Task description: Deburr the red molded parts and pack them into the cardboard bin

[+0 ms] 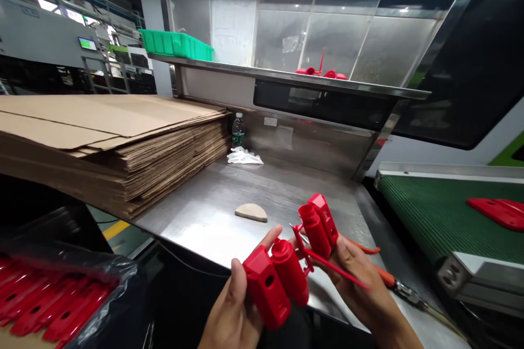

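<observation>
Flat metal bench [196,221], ribbed conveyor belt [442,207] at right.
Left, stacked rectangular cardboard sheets [176,158]; midway, half-round flat pad [251,212]; behind, cylindrical plastic bottle [238,133]; foremost, tubular plastic parts [291,272].

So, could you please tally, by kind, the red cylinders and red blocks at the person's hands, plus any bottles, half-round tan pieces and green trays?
Red cylinders: 2
Red blocks: 2
Bottles: 1
Half-round tan pieces: 1
Green trays: 1
Total: 7

Open tabletop [194,218] beside cardboard stack [172,161]
</observation>
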A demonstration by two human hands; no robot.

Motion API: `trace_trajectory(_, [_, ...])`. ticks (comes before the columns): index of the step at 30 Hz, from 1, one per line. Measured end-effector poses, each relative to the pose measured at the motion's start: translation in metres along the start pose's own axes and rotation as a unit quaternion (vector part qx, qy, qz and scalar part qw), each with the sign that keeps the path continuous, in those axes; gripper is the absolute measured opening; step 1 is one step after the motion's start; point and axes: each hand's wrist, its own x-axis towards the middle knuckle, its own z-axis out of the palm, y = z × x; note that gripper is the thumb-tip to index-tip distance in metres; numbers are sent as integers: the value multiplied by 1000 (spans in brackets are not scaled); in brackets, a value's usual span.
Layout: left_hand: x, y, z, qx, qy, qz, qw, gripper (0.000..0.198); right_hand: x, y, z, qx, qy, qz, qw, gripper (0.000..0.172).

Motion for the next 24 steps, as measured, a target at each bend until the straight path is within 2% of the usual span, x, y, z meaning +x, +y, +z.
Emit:
trace_trajectory(4, [2,20,-10,-4,12,-36,999,69,-11,7,-13,-48,-34,11,998,40])
trace_trajectory(7, [8,35,-17,48,68,-71,994,66,-21,3,-16,-85,-62,28,994,62])
trace_trajectory(9, [13,40,-23,66,100,-94,988,64,-26,-4,-10,-85,-85,41,992,73])
trace_trajectory(12, [19,39,-33,40,114,-121,985,63,-28,-14,7,-68,-98,51,992,72])
trace_trajectory(15, [24,35,-45,-2,78,-128,989,60,-26,-20,25,-64,-93,39,993,64])
trace_trajectory(19, [25,34,-60,-65,-37,-153,985,60,-25,-21,36,-23,-72,42,996,57])
trace_trajectory(24, [21,38,-55,-118,-76,-167,976,60,-26,-20,35,10,-20,66,998,38])
